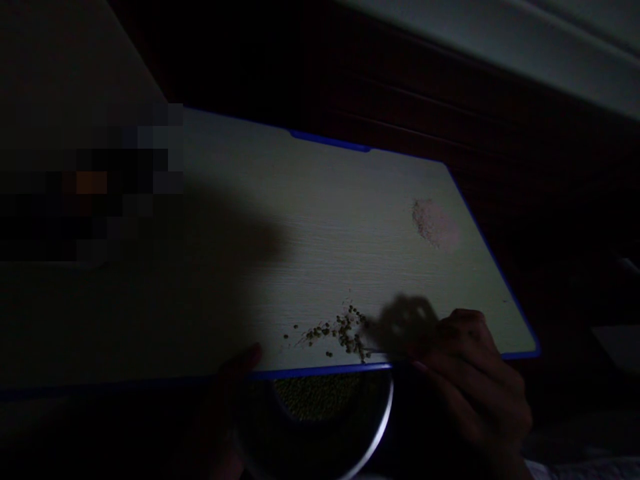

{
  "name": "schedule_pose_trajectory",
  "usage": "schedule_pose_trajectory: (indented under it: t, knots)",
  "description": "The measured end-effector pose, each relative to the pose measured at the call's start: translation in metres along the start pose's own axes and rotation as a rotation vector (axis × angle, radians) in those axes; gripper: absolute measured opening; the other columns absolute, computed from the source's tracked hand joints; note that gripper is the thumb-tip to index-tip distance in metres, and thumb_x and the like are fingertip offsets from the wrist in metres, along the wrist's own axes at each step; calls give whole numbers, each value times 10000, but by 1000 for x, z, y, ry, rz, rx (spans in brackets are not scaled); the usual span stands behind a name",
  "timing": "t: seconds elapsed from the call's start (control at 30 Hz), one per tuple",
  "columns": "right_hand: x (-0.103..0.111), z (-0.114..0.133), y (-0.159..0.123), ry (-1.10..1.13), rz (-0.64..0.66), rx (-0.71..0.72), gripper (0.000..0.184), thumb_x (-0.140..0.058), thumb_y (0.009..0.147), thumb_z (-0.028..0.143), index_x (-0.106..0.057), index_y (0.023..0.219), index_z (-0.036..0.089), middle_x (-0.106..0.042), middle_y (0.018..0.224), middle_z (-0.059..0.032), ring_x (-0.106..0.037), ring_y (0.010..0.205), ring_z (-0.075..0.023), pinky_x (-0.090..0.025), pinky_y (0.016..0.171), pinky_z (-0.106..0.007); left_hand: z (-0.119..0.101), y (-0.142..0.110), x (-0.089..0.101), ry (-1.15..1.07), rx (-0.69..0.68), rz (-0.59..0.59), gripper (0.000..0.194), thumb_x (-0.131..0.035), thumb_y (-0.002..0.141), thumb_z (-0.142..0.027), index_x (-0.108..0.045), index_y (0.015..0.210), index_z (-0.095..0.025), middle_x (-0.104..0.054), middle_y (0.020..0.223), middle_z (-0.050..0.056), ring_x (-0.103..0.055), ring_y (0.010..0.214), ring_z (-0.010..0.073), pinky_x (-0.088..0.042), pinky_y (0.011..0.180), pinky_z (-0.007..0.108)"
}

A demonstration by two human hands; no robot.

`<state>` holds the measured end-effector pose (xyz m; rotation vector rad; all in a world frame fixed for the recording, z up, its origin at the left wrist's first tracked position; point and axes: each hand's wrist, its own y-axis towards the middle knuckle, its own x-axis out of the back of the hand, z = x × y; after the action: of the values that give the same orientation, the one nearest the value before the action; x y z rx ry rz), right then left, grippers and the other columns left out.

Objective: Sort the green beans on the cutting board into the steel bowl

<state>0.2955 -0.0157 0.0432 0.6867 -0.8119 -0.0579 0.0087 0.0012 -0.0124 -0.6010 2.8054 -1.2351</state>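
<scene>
A pale board [320,220] with a blue edge, like a small tabletop, lies before me in dim light. Small greenish beans [345,330] are scattered near its front edge. My right hand [475,373] is closed in a pinch on a thin stick-like tool [383,351], whose tip reaches the beans; its exact kind is too dark to see. Below the front edge is a metal bowl [384,423] with many similar beans inside. My left hand [235,373] is beside the bowl, its thumb over the board's edge; its other fingers are lost in shadow.
A heap of pinkish grains [433,223] lies on the board's right part. Behind the board stands dark wooden furniture [400,100] under a pale ledge [500,47]. A blurred-out patch [90,187] covers the left side. Shadows fall across the board.
</scene>
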Motion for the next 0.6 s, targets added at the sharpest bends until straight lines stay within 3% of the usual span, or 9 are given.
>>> schedule_pose_trajectory:
  t: [0.13, 0.27, 0.4, 0.6]
  knots:
    - [0, 1, -1, 10, 5, 7, 288, -655, 858, 15, -741, 1052, 211, -749, 896, -19, -623, 809, -204, -458, 775, -441, -1, -2, -2, -30, -11, 26, 228, -619, 819, -305, -687, 1037, -300, -803, 1127, 18, -668, 1231, 310, -562, 991, 421]
    - [-1, 1, -3, -26, -12, -40, 301, -665, 856, 8, -740, 1060, 216, -756, 910, -17, -608, 809, -197, -458, 787, -449, -22, -13, -13, -85, 200, 20, 234, -618, 817, -385, -680, 1022, -289, -810, 976, 57, -735, 1066, 368, -612, 841, 515]
    - [-4, 1, -3, -30, -58, -47, 280, -680, 855, 3, -745, 1045, 197, -751, 899, -28, -592, 830, -202, -456, 776, -443, -46, -25, -25, -132, 272, -25, 79, -633, 790, -299, -665, 862, -300, -791, 795, 21, -763, 947, 324, -621, 814, 458]
    - [-3, 1, -1, 14, -7, -13, 276, -690, 860, 14, -743, 1061, 194, -742, 901, -31, -581, 821, -200, -450, 759, -440, -48, -28, -24, -127, 254, -75, 116, -578, 857, -226, -652, 789, -285, -773, 738, 1, -756, 928, 288, -605, 878, 432]
